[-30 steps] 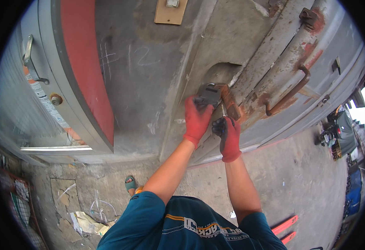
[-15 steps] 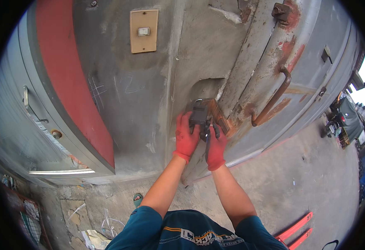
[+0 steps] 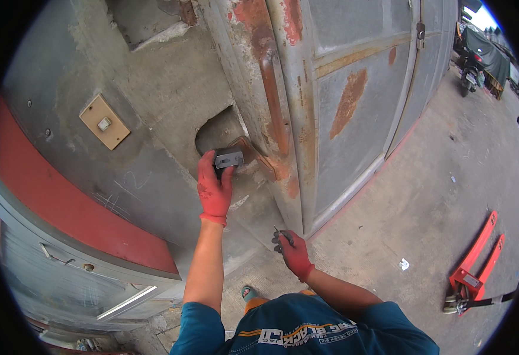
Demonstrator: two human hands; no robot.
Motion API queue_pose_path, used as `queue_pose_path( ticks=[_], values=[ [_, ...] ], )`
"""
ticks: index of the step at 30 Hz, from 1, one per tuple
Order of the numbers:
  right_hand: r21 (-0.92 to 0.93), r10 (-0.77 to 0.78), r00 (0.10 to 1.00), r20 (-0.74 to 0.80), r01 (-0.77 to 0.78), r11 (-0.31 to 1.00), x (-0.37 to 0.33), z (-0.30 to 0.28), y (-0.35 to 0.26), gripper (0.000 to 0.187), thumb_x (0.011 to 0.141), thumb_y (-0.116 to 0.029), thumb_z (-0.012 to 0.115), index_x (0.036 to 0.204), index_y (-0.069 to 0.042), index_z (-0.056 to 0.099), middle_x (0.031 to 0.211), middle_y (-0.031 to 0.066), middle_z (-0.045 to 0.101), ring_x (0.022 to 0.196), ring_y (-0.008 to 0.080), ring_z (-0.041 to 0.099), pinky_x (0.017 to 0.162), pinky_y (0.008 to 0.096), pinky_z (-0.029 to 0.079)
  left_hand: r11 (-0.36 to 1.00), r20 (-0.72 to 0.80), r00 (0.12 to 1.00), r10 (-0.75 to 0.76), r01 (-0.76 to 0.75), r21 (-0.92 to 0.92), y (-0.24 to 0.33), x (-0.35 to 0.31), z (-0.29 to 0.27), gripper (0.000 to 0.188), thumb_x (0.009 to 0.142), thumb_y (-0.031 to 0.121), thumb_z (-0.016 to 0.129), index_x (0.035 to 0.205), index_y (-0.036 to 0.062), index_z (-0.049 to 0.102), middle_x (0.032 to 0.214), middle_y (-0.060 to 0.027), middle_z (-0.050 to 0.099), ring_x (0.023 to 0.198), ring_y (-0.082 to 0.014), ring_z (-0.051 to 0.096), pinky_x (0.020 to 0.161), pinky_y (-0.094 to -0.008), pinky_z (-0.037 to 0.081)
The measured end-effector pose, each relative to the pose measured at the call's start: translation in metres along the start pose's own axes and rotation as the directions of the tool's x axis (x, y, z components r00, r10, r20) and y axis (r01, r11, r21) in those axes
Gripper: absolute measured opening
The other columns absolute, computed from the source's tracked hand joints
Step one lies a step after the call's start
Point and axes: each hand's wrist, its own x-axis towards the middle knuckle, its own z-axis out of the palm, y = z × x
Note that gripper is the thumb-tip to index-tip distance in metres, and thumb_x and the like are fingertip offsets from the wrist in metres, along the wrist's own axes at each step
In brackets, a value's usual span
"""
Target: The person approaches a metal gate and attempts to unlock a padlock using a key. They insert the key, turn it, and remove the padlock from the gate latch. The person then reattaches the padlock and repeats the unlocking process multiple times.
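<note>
A dark grey, block-shaped padlock (image 3: 230,158) sits beside a rusty metal bracket (image 3: 251,149) at the recess in the wall. Gripping the padlock from the left and below is my left hand (image 3: 214,192), in a red glove with dark fingers. Its thumb lies on the padlock's near side. The shackle is not clearly visible. My right hand (image 3: 293,253), gloved the same way, is away from the padlock, low in front of the metal door. Its fingers are closed round a small thin thing with a narrow tip, perhaps a key; too little of it shows to tell.
A rusty door handle (image 3: 274,103) runs along the grey metal door (image 3: 354,118). On the wall at left is a beige switch plate (image 3: 105,122), above a red-edged door frame (image 3: 82,207). A red pallet jack (image 3: 469,279) stands on the floor at right. A covered motorbike (image 3: 471,74) is farther off.
My right hand has drawn back from the padlock, down and to the right. My left hand still holds the padlock. The view has turned rightward, showing more of the metal door and the pallet jack.
</note>
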Motion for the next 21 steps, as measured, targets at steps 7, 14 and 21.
queue_pose_path(
  ticks=[7,14,21],
  values=[
    [0.035,0.19,0.981,-0.033,-0.189,0.981,-0.032,-0.032,0.048,0.026,0.106,-0.02,0.058,0.117,0.003,0.065,0.099,0.0104,0.072,0.082,0.0147,0.066,0.074,0.0292,0.055,0.962,0.172,0.984,-0.045,0.089,-0.258,0.011,0.03,0.012,0.053,0.095,0.009,0.073,0.144,0.0038,0.054,0.137,-0.017,0.062,0.119,-0.0294,0.065,0.1,-0.0396,0.052],
    [-0.008,0.199,0.979,-0.034,-0.199,0.98,-0.025,-0.048,0.052,0.027,0.107,-0.021,0.057,0.121,0.001,0.065,0.105,0.0126,0.072,0.085,0.0175,0.068,0.075,0.0303,0.056,0.848,-0.031,0.911,-0.412,0.371,-0.378,0.023,0.003,0.043,0.063,0.09,0.023,0.081,0.141,0.0002,0.051,0.126,-0.0163,0.062,0.111,-0.0265,0.066,0.092,-0.0388,0.055],
    [-0.044,0.228,0.965,-0.128,-0.235,0.971,-0.034,-0.037,0.05,0.028,0.106,-0.021,0.058,0.122,0.001,0.065,0.106,0.0134,0.072,0.088,0.0189,0.069,0.077,0.0317,0.057,0.567,0.027,0.742,-0.67,0.535,-0.626,0.026,-0.015,0.07,0.067,0.091,0.033,0.082,0.139,-0.0009,0.049,0.117,-0.014,0.063,0.106,-0.022,0.063,0.093,-0.0355,0.052]
  ],
)
